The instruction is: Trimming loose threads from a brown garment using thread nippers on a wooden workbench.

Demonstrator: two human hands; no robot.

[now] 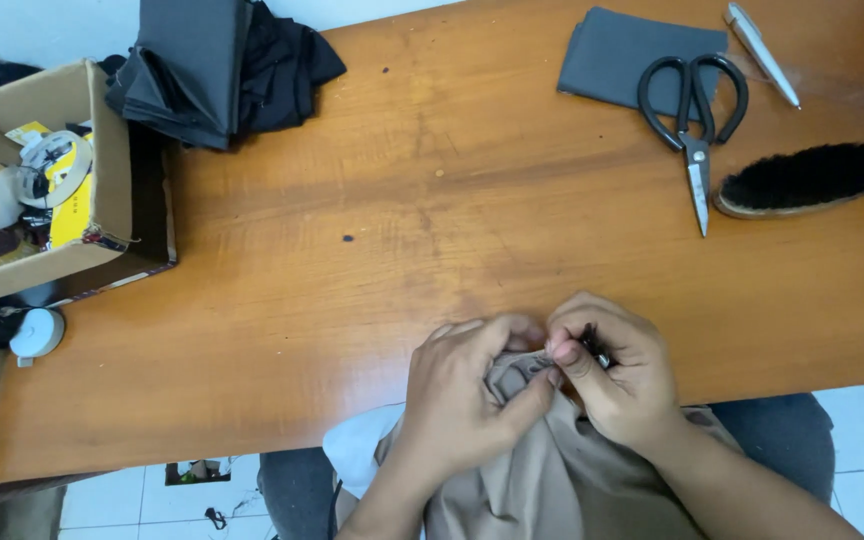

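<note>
Gripping: left hand point(467, 395) bunches tan cloth point(542, 470) at table point(352, 300) near edge.
Tool: right hand point(617, 380) pinches small dark tool point(595, 345), kind unclear, at cloth fold.
Risk: tip probably slips, pricking left fingers point(537, 385) touching it; cloth could tear.
Scissors point(694, 110): far side of table, well apart.

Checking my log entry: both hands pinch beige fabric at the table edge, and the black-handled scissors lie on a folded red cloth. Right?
Not quite. In the head view the scissors lie on a folded grey cloth, not red. Both hands, left hand and right hand, do pinch the beige fabric.
</note>
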